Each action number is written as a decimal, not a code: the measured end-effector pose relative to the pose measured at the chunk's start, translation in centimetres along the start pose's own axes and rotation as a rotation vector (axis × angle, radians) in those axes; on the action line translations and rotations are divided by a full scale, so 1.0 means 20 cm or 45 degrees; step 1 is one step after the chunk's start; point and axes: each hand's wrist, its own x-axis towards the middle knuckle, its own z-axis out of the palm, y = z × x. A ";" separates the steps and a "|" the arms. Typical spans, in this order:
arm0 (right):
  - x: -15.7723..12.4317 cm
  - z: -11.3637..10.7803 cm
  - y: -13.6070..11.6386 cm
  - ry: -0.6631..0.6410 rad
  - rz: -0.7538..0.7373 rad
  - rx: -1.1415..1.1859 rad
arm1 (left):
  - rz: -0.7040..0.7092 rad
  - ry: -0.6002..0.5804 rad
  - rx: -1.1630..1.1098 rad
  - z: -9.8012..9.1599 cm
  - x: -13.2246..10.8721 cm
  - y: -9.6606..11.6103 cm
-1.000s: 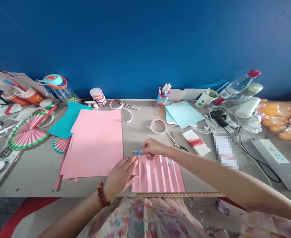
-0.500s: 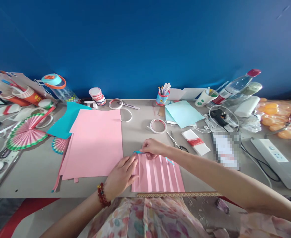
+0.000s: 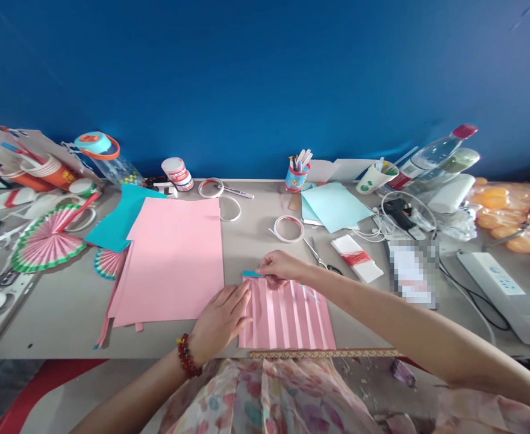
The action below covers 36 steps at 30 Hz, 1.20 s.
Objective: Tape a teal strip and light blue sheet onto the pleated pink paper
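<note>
A sheet of pink paper [image 3: 287,322] with accordion pleats lies at the desk's front edge. Along its far edge runs a narrow blue paper strip [image 3: 250,274], partly covered by my fingers. My right hand [image 3: 280,267] pinches at this strip, thumb and fingers closed together. Flat on the sheet's left side rests my left hand [image 3: 222,313], fingers stretched toward the strip. More pale blue shows on the pleats beyond my right wrist. Left of my hands is a stack of large pink sheets [image 3: 174,259].
Behind my right hand are a roll of double-sided tape [image 3: 288,229] and scissors [image 3: 318,254]. Finished pleated fans [image 3: 48,238] lie at the left. A phone [image 3: 412,274], a power strip [image 3: 491,274] and cables occupy the right. A pen holder [image 3: 297,178] stands by the wall.
The blue strip's left end shows wider and flatter at the paper's far edge. My right hand has shifted very slightly; my left hand stays in place.
</note>
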 end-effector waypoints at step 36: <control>0.01 0.02 0.00 0.110 -0.004 -0.250 | -0.082 -0.075 0.084 0.03 -0.01 0.01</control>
